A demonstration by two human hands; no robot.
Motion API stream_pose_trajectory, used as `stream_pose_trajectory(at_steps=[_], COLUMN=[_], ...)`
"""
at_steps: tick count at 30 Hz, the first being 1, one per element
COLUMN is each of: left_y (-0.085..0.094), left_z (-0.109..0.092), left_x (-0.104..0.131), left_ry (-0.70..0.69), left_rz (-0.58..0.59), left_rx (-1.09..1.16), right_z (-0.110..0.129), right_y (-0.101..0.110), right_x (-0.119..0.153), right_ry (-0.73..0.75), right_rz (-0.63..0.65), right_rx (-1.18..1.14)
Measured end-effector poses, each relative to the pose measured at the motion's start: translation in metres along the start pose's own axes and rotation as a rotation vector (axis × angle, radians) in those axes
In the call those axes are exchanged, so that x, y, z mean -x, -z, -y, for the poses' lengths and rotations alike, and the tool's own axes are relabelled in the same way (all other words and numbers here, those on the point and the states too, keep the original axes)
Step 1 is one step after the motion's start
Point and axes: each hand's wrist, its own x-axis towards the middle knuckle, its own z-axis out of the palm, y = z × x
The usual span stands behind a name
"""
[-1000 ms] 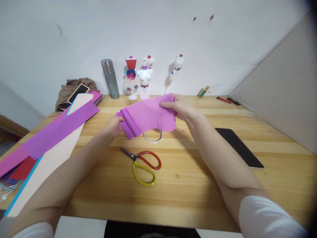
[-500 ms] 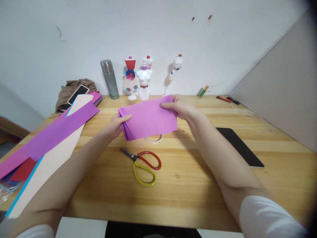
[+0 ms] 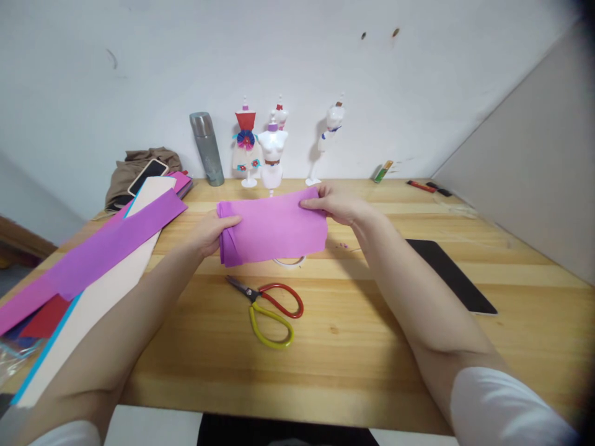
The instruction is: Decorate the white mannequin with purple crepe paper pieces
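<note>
Between my two hands a purple sheet [image 3: 274,229], paper or felt, is stretched above the table; I cannot tell which material. My left hand [image 3: 214,233] pinches its left end, where the sheet is folded over in layers. At the upper right corner, my right hand [image 3: 328,204] grips it with the thumb on top and the fingers behind. Below the sheet lie scissors [image 3: 253,295] with one red and one yellow handle, blades slightly apart and pointing left. A white ring [image 3: 290,262] shows partly under the sheet's lower edge, the rest hidden.
Small mannequins [image 3: 273,145], some dressed, and a grey thermos [image 3: 207,152] stand along the wall. Coloured sheets [image 3: 116,238] and a phone [image 3: 147,176] are piled left, beside brown cloth [image 3: 134,164]. A black tablet [image 3: 446,272] lies right; a green tube [image 3: 383,172] leans behind.
Both hands have shifted slightly left with the purple sheet, its right end lowering a little, so more of the mannequins' bases shows. The scissors stay in place.
</note>
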Motion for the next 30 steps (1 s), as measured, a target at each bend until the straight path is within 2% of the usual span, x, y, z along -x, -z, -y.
stream_pose_trajectory(at_steps=[5,11,22,25,30], left_y=[0.005,0.010,0.006,0.008,0.010], left_z=[0.000,0.001,-0.004,-0.011,-0.035], left_x=[-0.003,-0.005,0.002,0.004,0.016], left_ry=[-0.037,-0.079,-0.038,-0.051,-0.052], left_rz=[-0.010,-0.050,0.056,0.086,0.090], left_rx=[-0.029,-0.083,-0.218,-0.280,-0.477], right_z=[0.002,0.002,0.000,0.000,0.003], right_y=[0.000,0.002,0.008,0.010,0.010], right_x=[0.002,0.002,-0.001,-0.001,0.002], right_ry=[0.002,0.033,-0.036,-0.035,-0.015], right_rz=[0.019,0.033,0.054,0.056,0.144], right_rx=[-0.019,0.084,0.177,0.224,0.273])
